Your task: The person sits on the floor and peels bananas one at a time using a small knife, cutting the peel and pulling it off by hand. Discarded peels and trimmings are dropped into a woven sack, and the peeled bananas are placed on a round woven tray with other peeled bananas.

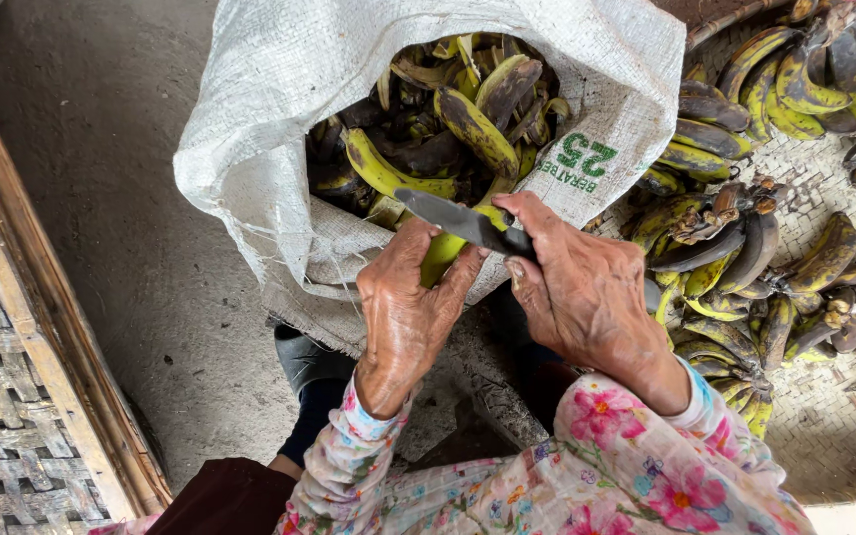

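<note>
Head view: left hand (403,307) grips banana (445,253), right hand (577,287) clenches knife (463,220) over sack (279,119)

Left hand (403,317) gripping a yellow-green banana (445,253), right hand (579,287) closed on a dark-bladed knife (463,221) seemingly laid against it, open white woven sack (279,119) of blackened bananas beyond, loose banana bunches (745,277) on a woven mat (834,426) right, bamboo-framed woven panel (12,396) left

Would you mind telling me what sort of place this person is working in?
Probably a rural yard or home work area for preparing fruit: a bare concrete floor, a woven sack full of bananas, more bananas on a woven mat, and a knife in the right hand.
</note>
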